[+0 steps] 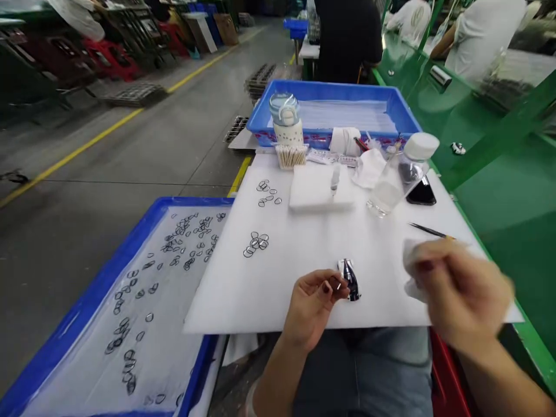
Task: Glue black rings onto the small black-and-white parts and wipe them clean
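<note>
My left hand (pixel 313 301) is closed in a pinch over the front of the white foam sheet (pixel 304 246). A small pale glint shows at its fingertips, too small to name. Just beside those fingers, a glossy black car-shaped piece (pixel 350 279) lies on the sheet. Over the right side, my right hand (pixel 463 286), smeared by motion, grips a white wipe (pixel 412 269). Black tweezers (pixel 430 231) lie beyond that hand. Thin dark rings (pixel 256 243) lie in loose groups on the left of the sheet.
A blue-rimmed tray (pixel 108 263) with many rings stands at lower left. Cotton swabs (pixel 291 156), a cup (pixel 286 119), a white foam block (pixel 319 194), a clear bottle (pixel 397 179) and a phone (pixel 422 192) stand or lie farther back, before a blue bin (pixel 334 90). People sit beyond.
</note>
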{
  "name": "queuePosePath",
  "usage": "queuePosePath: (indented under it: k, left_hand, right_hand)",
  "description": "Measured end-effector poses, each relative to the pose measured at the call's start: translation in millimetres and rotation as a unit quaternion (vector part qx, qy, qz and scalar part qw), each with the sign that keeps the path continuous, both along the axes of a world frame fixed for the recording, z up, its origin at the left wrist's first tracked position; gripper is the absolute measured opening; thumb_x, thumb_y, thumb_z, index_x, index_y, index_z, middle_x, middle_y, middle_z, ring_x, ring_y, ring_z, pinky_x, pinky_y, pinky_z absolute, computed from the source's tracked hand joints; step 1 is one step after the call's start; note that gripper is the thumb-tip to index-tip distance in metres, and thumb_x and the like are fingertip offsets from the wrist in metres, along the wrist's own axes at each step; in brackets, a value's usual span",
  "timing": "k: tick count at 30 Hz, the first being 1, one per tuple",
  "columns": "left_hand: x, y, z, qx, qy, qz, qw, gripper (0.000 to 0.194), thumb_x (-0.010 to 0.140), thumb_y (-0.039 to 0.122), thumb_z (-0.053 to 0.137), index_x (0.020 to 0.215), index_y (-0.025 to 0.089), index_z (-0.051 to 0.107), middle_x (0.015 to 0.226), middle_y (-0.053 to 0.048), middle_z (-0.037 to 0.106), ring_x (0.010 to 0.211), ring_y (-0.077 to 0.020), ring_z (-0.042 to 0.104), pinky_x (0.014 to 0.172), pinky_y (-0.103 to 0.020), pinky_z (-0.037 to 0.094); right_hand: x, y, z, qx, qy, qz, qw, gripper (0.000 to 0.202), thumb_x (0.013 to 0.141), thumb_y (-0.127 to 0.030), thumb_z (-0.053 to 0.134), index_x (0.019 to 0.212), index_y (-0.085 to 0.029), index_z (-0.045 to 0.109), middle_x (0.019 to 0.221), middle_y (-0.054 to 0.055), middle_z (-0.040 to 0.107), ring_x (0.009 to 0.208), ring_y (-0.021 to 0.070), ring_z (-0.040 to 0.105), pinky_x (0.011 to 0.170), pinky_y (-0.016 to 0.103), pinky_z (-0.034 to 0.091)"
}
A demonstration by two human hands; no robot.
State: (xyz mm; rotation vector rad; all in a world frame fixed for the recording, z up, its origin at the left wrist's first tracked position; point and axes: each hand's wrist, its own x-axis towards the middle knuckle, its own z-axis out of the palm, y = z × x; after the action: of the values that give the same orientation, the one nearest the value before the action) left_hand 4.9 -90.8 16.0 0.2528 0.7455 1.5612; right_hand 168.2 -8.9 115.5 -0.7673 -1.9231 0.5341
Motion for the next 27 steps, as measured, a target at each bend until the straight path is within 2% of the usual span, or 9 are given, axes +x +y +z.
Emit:
queuePosePath:
  k: [2,4,7,11,16,22,24,25,27]
  left_hand:
    - [-2.0,0.2,-0.6,-0.003,0.003,-0.001,1.000,0.030,0.057,0.040,0.095,0.073,0.020,0.080,0.071,-0.004,0.075,0.063,-0.0111,0.068,0.065,-0.020,0.059]
    - [-2.0,0.3,-0.8,-0.003,0.011,0.007,1.000,0.030,0.054,0.041,0.095,0.072,0.022,0.080,0.069,-0.003,0.075,0.061,-0.0112,0.068,0.063,-0.020,0.059]
    - [0.6,-0.2,-0.2,-0.005,0.029,0.030,0.999,0.031,0.051,0.040,0.096,0.071,0.023,0.080,0.067,-0.002,0.075,0.060,-0.0111,0.068,0.062,-0.020,0.059]
    - [4.2,-0.9,2.4,-0.010,0.062,0.056,0.996,0.031,0.049,0.043,0.096,0.064,0.024,0.079,0.063,-0.001,0.075,0.056,-0.0100,0.067,0.060,-0.018,0.058]
    - [6.0,-1.5,3.3,-0.012,0.111,0.064,0.992,0.032,0.048,0.048,0.095,0.064,0.026,0.078,0.061,-0.001,0.075,0.054,-0.0147,0.069,0.057,-0.026,0.062]
    - [-2.2,-7.3,0.8,0.015,0.164,0.059,0.985,0.023,0.061,0.044,0.092,0.074,0.029,0.080,0.071,0.001,0.078,0.063,-0.0119,0.072,0.065,-0.020,0.061]
    - [-6.0,-10.0,1.1,0.034,0.273,0.070,0.959,0.017,0.070,0.035,0.088,0.083,0.028,0.081,0.077,0.000,0.079,0.070,-0.0139,0.074,0.069,-0.023,0.062]
    - [-7.1,-10.7,1.4,0.046,0.359,0.082,0.928,0.015,0.074,0.029,0.086,0.088,0.026,0.080,0.080,-0.001,0.079,0.074,-0.0151,0.074,0.071,-0.025,0.063]
    - [-6.7,-10.4,2.0,0.073,0.543,0.107,0.830,0.015,0.078,0.018,0.081,0.092,0.023,0.079,0.086,-0.002,0.079,0.079,-0.0164,0.074,0.074,-0.027,0.062]
  right_hand:
    - [-12.7,-20.0,-24.6,0.026,-0.049,0.051,0.997,0.009,0.092,-0.013,0.060,0.088,-0.021,0.065,0.067,-0.001,0.063,0.054,0.0108,0.058,0.046,0.022,0.045]
    - [-25.3,-27.9,-44.6,0.037,-0.037,0.075,0.996,0.012,0.090,-0.009,0.060,0.092,-0.019,0.067,0.076,0.003,0.066,0.061,0.0113,0.062,0.050,0.021,0.049]
    - [-35.1,-30.7,-58.2,0.070,-0.048,0.072,0.994,0.015,0.091,-0.012,0.058,0.098,-0.018,0.069,0.090,0.007,0.065,0.066,0.0107,0.062,0.050,0.021,0.051]
    - [-26.1,-33.7,-50.9,0.128,-0.117,0.065,0.983,0.013,0.090,-0.014,0.057,0.097,-0.018,0.068,0.084,0.005,0.063,0.059,0.0096,0.058,0.047,0.022,0.048]
    - [-20.8,-35.6,-41.6,0.143,-0.154,0.008,0.978,0.013,0.088,-0.015,0.061,0.096,-0.022,0.067,0.079,0.003,0.065,0.056,0.0103,0.058,0.047,0.024,0.048]
    - [-15.4,-31.8,-44.2,0.099,-0.159,0.081,0.979,0.015,0.090,-0.017,0.057,0.091,-0.019,0.071,0.080,0.005,0.067,0.056,0.0096,0.055,0.048,0.024,0.048]
    - [-3.3,-27.1,-46.2,0.029,-0.143,0.040,0.988,0.013,0.090,-0.016,0.060,0.091,-0.020,0.073,0.083,0.004,0.069,0.056,0.0089,0.057,0.049,0.023,0.047]
    - [2.7,-24.5,-48.5,-0.012,-0.127,0.009,0.992,0.013,0.090,-0.015,0.062,0.091,-0.021,0.074,0.083,0.004,0.070,0.058,0.0094,0.059,0.049,0.022,0.047]
    - [11.2,-20.2,-56.3,-0.097,-0.101,-0.038,0.989,0.013,0.090,-0.016,0.064,0.089,-0.022,0.075,0.081,0.003,0.072,0.064,0.0120,0.064,0.052,0.023,0.049]
